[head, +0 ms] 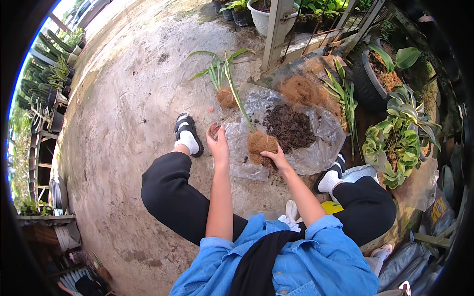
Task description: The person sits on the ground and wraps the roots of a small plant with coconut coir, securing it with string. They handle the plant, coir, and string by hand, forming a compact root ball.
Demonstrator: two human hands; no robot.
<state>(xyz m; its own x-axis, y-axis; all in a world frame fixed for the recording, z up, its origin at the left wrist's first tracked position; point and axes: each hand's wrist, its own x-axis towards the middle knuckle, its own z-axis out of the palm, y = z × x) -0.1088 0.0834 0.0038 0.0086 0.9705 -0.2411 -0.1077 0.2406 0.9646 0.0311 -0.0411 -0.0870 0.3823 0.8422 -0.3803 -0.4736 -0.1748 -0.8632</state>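
Observation:
My right hand (277,160) grips the lower right side of a ball of brown coconut fibre (260,145) bound with thin string. From the top of this ball a long narrow-leaved plant (237,95) leans up and to the left. My left hand (217,142) is raised to the left of the ball, apart from it, its fingers loosely bent; no object shows in it. Farther off, a second fibre-wrapped root ball (226,97) with strap-like green leaves lies on the concrete. Beneath and beside the held ball spreads a clear plastic sheet (255,173).
Dark potting soil (289,127) is heaped on the sheet, with loose coconut fibre (300,90) behind it. Cut-looking leafy stems (346,100) lie to the right, near a black pot (370,79) and a variegated plant (392,144). A metal gate (274,40) stands at the back.

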